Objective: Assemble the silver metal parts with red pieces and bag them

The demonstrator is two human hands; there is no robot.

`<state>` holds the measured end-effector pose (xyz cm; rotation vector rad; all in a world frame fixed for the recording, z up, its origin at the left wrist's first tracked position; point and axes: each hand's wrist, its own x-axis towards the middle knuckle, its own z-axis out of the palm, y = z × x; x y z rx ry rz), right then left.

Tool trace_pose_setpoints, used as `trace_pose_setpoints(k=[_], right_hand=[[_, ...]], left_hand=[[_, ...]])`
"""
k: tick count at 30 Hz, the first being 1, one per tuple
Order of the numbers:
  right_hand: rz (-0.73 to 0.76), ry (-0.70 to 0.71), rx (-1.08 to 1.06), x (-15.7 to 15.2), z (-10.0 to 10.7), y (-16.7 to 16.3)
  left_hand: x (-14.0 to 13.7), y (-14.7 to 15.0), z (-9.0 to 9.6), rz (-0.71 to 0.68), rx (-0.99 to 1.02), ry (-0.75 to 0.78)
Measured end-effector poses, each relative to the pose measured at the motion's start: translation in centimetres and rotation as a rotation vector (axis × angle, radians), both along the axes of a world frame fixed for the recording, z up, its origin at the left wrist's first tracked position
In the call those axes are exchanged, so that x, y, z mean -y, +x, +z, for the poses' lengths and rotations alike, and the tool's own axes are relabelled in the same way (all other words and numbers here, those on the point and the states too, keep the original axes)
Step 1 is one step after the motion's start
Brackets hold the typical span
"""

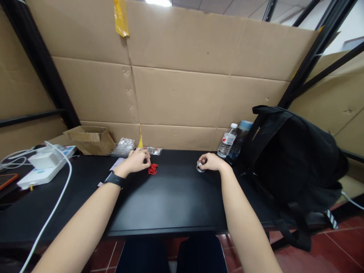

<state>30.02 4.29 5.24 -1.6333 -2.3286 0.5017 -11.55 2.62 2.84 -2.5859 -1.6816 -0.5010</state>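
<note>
Cardboard (176,98) stands behind your black table (170,201). Your right hand (213,162) has thumb and fingers closed on a shiny metal piece (200,169) at the table's right, near the bottle (226,143). Your left hand (136,161) is loosely curled just beside the red string (152,169), which lies on the table; whether those fingers pinch anything, I cannot tell.

A tall brown creased cardboard wall (176,98) spans the middle of the frame behind a smooth black surface (170,204). Slanting black metal posts stand at upper left (40,60) and upper right. A bright white light (158,2) shows at the top edge beside the pale panelled ceiling (216,5); glossy red floor tiles (345,242) fill the lower right.
</note>
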Motion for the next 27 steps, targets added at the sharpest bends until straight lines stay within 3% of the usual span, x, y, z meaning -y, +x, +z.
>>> trace_pose_setpoints(k=[21,27], right_hand=[[-0.016,-0.126,0.049,-1.1,-1.2,0.7],[-0.035,-0.131,0.072,-0.7,-0.7,0.5]], left_hand=[[-0.4,-0.4,0.2,0.021,-0.056,-0.047],[-0.7,-0.4,-1.4,0.227,-0.158,-0.024]])
